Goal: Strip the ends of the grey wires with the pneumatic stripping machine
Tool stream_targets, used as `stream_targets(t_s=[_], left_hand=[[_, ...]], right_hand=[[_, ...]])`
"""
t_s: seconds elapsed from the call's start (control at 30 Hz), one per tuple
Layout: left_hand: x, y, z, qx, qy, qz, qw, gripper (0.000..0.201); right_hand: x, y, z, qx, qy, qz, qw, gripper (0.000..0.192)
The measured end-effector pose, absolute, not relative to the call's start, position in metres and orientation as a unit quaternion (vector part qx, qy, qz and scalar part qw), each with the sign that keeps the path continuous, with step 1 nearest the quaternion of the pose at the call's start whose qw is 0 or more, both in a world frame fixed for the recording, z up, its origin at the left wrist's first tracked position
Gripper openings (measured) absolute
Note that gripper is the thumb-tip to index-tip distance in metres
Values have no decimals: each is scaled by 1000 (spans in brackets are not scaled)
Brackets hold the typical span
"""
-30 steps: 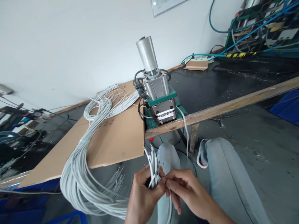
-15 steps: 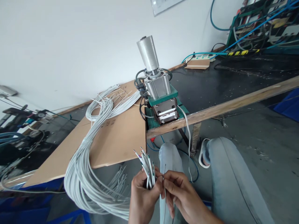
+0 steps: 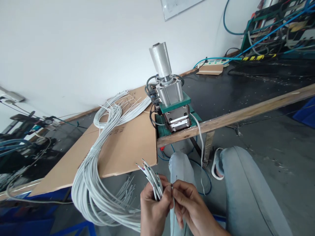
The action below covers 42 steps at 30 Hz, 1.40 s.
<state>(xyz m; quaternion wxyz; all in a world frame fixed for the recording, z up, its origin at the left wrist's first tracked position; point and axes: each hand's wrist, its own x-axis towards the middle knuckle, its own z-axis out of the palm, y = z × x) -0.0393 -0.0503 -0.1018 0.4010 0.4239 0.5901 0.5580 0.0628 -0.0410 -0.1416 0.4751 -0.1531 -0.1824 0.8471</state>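
My left hand is closed round a bunch of white cable ends, whose tips with small coloured wires point up and to the left. Beside it my right hand pinches a single thin cable, which hangs down between the hands. Both thumbs and forefingers nearly meet at its upper part; the exact contact is hidden by the fingers. A thick hank of white cables sags off the table edge, runs behind my left wrist and lies coiled on the cardboard.
A pneumatic press with a green base stands at the table's wooden edge. Behind it are a power strip and blue hoses. A grey cable hangs from the press beside my knees. Machinery sits at far left.
The view has shifted slightly, so the scene sits a little lower and further right. The bunch in my left hand leans more to the left. Both grips stay the same.
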Motion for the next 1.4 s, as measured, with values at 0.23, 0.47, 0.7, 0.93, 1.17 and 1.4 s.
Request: stream_targets(t_s=[0.23, 0.47, 0.7, 0.93, 1.17, 1.4], left_hand=[[-30, -49, -85, 447, 623, 516, 382, 16], [-25, -53, -96, 437, 648, 515, 352, 20], [-26, -51, -85, 461, 648, 510, 328, 30], [-17, -44, -80, 599, 612, 416, 305, 31], [-17, -37, -80, 585, 632, 383, 334, 35], [-16, -30, -87, 599, 629, 367, 334, 39]], right_hand=[[75, -38, -144, -164, -276, 822, 470, 35], [73, -38, -145, -204, -268, 813, 475, 37], [85, -23, -133, -192, -226, 812, 503, 35], [104, 4, -119, -217, -232, 772, 551, 31], [113, 9, -125, -299, -385, 679, 549, 30], [151, 8, -121, -266, -837, 77, 473, 31]])
